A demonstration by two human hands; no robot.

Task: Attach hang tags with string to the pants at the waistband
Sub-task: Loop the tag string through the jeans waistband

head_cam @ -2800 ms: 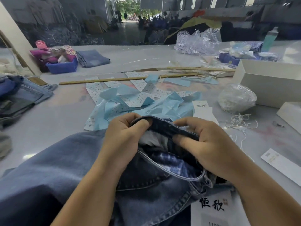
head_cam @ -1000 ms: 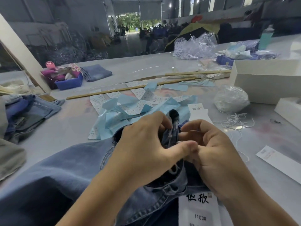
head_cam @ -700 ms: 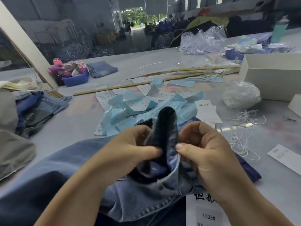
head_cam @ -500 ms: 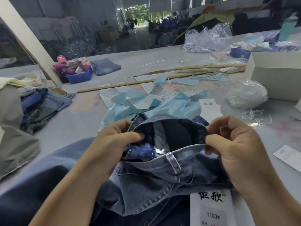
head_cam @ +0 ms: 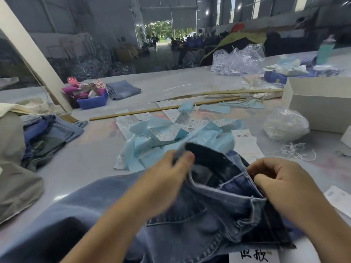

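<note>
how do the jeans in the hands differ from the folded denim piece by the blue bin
The jeans lie close by, opened at the waistband, gripped by the left hand and the right hand; the folded denim piece sits far back, untouched. The jeans are spread and rumpled; the folded piece is a flat, neat stack beside the blue bin. Both are blue denim on the same table.

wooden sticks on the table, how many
2: a long wooden stick lying across the table's middle, and a second wooden stick behind it toward the white box.
</note>
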